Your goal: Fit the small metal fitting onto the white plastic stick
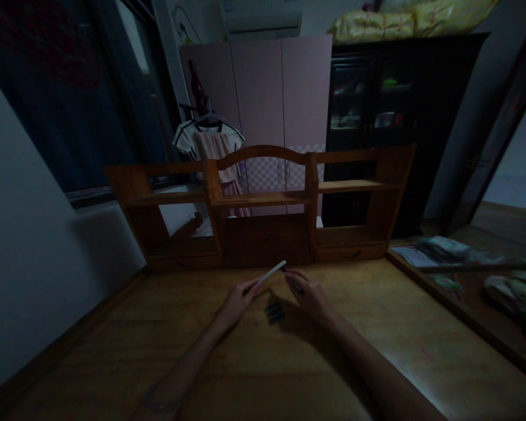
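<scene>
My left hand (238,301) is closed on the lower end of a thin, pale, flat strip (271,272). The strip slants up to the right, above the wooden table. My right hand (307,290) is closed around a small dark, slim tool (296,286), mostly hidden by the fingers. Its dark tip comes close to the strip's far end; whether they touch I cannot tell. Below and between both hands, a small dark rectangular pack (274,313) with several light stripes lies on the table. Dim light hides its exact kind.
A wooden desk shelf (263,200) with compartments stands along the back of the wooden table (193,362). A white wall (48,245) borders the left side. Papers and plastic bags (449,250) and a pale cloth bag (515,298) lie at the right, beyond the table's raised edge.
</scene>
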{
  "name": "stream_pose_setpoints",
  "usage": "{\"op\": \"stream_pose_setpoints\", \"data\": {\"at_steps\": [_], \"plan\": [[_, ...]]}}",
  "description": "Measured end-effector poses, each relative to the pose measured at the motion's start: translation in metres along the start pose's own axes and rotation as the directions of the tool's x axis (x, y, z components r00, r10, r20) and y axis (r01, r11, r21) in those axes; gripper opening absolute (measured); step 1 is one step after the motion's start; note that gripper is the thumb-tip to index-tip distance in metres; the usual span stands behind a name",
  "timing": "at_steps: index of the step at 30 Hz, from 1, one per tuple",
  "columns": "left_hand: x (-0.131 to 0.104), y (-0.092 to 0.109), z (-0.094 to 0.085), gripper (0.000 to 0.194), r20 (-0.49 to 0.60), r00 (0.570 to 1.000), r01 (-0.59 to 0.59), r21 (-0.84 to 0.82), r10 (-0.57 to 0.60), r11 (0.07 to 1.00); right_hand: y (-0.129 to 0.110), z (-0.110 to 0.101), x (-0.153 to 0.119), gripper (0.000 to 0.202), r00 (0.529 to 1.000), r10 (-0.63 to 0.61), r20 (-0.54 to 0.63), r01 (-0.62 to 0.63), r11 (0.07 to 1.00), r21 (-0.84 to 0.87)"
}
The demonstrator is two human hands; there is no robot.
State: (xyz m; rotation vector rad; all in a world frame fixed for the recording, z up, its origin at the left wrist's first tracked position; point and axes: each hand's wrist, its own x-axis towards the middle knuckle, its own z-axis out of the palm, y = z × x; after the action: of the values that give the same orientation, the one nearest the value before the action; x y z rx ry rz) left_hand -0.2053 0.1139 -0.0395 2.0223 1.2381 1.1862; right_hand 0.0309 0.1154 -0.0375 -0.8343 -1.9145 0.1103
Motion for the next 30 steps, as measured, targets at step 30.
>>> {"op": "stream_pose_setpoints", "data": {"at_steps": [30], "plan": [[-0.003, 0.010, -0.002, 0.036, 0.009, 0.999, -0.034, 0.047, 0.033, 0.998, -0.017, -0.013, 0.007, 0.022, 0.999, -0.001, -0.054, 0.001, 1.000, -0.002]]}}
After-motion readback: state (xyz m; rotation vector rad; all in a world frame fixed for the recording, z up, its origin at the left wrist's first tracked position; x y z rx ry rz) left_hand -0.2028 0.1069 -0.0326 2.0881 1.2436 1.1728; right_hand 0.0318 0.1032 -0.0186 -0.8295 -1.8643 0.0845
